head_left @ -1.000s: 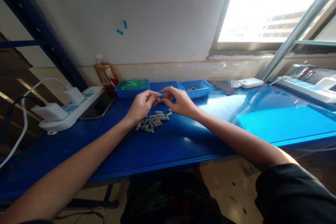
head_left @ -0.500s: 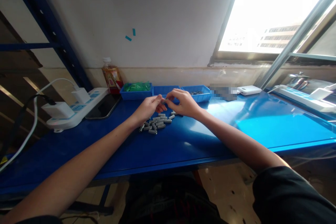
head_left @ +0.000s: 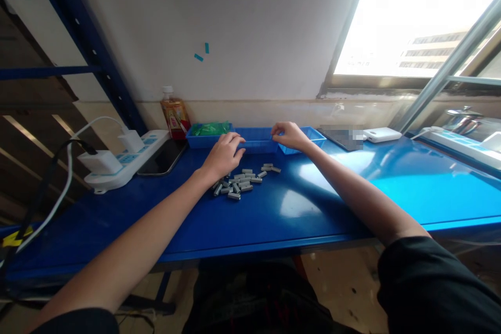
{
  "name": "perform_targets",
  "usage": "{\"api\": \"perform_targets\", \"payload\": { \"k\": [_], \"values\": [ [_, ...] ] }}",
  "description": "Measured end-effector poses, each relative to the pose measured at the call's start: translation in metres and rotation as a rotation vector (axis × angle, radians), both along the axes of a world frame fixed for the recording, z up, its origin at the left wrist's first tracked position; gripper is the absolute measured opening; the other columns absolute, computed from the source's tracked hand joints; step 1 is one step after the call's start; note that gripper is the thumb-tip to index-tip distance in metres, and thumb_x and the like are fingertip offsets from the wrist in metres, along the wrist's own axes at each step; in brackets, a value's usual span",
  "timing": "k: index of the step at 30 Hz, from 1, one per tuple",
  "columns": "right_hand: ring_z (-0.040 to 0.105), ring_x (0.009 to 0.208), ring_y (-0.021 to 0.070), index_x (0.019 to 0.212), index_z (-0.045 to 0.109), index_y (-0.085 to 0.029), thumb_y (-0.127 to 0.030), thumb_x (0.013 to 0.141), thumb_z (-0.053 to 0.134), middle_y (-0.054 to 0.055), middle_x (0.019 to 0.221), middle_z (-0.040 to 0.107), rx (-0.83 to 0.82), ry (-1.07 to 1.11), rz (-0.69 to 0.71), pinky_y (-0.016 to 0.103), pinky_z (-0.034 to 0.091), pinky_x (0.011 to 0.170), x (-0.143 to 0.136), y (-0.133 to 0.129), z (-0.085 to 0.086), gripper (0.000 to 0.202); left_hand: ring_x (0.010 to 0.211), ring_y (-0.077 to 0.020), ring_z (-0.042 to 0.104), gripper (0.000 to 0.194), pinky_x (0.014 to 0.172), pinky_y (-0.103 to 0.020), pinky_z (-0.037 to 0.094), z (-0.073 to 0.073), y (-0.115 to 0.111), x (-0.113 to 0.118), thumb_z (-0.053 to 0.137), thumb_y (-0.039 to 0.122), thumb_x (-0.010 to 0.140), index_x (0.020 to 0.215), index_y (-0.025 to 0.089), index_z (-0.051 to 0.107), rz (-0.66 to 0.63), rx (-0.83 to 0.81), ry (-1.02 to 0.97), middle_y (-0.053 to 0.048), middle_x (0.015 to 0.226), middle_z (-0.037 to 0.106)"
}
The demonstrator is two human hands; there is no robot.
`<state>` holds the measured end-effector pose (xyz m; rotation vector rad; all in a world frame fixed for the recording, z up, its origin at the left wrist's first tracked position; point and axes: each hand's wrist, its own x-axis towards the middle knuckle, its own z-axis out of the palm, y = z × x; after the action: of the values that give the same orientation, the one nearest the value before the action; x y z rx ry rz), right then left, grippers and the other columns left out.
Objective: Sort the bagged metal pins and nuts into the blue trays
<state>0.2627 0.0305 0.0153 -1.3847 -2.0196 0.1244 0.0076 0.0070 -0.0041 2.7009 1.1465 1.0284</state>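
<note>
My left hand [head_left: 226,155] is held above the table just behind the metal pile, thumb apart from its fingers, and nothing shows in it. Past its fingertips lies the middle blue bin [head_left: 256,147]. Over the border between that bin and the right blue bin [head_left: 316,138], my right hand [head_left: 290,135] has its fingers curled together; whatever they may hold is hidden. Several short grey metal spacers [head_left: 245,188] lie in a loose pile on the blue table [head_left: 254,227]. The left blue bin [head_left: 198,141] holds green plastic pieces [head_left: 211,128].
A bottle [head_left: 175,115] and a phone [head_left: 164,157] are left of the bins, beside a white power strip [head_left: 113,173] with plugged-in chargers. To the right lie a partly blurred dark flat object [head_left: 344,139], a white box [head_left: 382,135] and another power strip [head_left: 462,141].
My hands were together above the spacers and have separated. The right one moved to the bins at the back; the left one opened. The view has shifted slightly.
</note>
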Motion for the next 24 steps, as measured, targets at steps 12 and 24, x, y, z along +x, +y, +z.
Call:
{"api": "perform_targets", "payload": {
  "k": [12,24],
  "values": [
    [0.063,0.097,0.0301,0.091,0.065,-0.021,-0.053,0.096,0.027,0.009,0.098,0.070,-0.207,-0.275,-0.017,0.046,0.043,0.089,-0.019,-0.011,0.015,0.050,0.104,-0.0278,0.052,0.042,0.095,-0.042,0.044,-0.009,0.015,0.008,0.039,0.010,0.087,0.118,0.015,0.068,0.065,0.048,0.070,-0.013,0.110,0.065],
    [0.055,0.097,0.0228,0.092,0.061,-0.020,-0.046,0.100,0.022,0.007,0.092,0.067,0.120,-0.178,0.003,0.036,0.039,0.089,-0.015,-0.039,0.027,0.048,0.092,-0.0231,0.062,0.029,0.087,-0.033,0.048,0.008,-0.018,-0.001,0.054,0.030,0.084,0.106,0.021,0.070,-0.126,-0.180,0.129,-0.006,0.098,0.067]
  ]
}}
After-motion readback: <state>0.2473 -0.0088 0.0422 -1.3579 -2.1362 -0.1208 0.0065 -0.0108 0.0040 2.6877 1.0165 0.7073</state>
